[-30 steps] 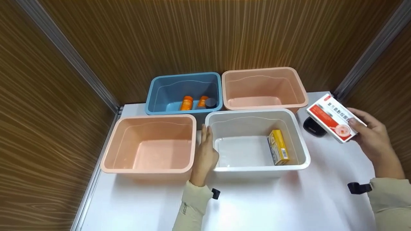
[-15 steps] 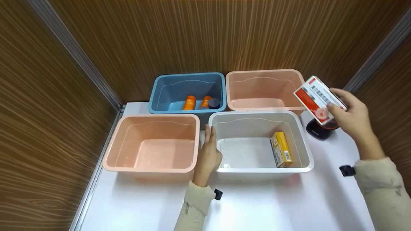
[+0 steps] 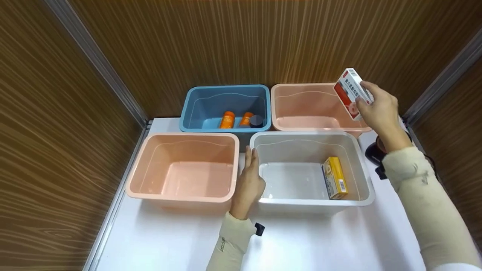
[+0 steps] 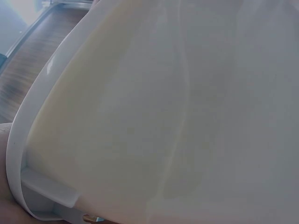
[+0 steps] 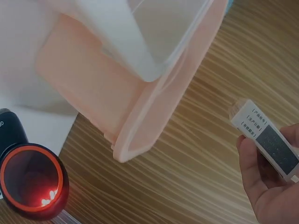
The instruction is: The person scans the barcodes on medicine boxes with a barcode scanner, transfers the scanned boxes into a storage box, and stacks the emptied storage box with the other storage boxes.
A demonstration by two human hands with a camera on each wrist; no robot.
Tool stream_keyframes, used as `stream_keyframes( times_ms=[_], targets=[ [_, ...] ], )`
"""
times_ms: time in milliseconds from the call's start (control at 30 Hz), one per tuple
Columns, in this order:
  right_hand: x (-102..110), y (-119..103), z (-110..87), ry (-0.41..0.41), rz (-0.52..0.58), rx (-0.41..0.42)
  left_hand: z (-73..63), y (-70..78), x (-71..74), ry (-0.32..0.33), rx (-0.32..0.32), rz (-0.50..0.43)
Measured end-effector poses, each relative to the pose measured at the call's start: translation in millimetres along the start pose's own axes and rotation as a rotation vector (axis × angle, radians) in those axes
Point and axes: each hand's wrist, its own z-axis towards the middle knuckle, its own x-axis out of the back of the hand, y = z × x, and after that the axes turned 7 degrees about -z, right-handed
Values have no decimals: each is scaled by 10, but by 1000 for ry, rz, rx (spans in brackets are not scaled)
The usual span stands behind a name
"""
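My right hand [image 3: 379,109] pinches a white-and-red medicine box [image 3: 350,92] between thumb and fingers, over the right part of the back pink bin [image 3: 301,90]. In the right wrist view the printed end of the medicine box [image 5: 273,142] faces the camera. My left hand [image 3: 248,188] lies against the left side of the white bin [image 3: 312,201], with straight fingers pointing away from me. A yellow box [image 3: 336,178] stands inside that white bin, by its right wall. In the left wrist view, the white bin's wall [image 4: 140,102] fills most of the picture.
Orange-capped bottles [image 3: 227,119] and a dark round-topped item [image 3: 256,121] lie in the blue bin [image 3: 226,88]. A front pink bin [image 3: 184,199] stands at left. A black scanner-like device [image 5: 32,179] glows red, partly behind my right arm. Wood-grain walls [image 3: 211,41] enclose the white table [image 3: 301,244].
My right hand has carried the medicine box leftward and away from me, from beside the black device to over the back pink bin. The left hand stays at the white bin; the view shifts slightly.
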Motion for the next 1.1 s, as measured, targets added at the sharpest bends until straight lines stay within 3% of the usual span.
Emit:
stream_keyframes(
  times_ms=[200,500,833,1100],
  targets=[
    [-129,85,237,-81,-34,-115,-10,15,-11,-5,4,20],
    [-233,221,422,-242,-29,-261,-33,51,-10,-6,-4,39],
    [-348,329,446,-289,-47,-289,-21,60,-27,-19,5,27],
    [-384,351,480,-270,-49,-284,-34,58,-10,2,-29,12]
  ],
)
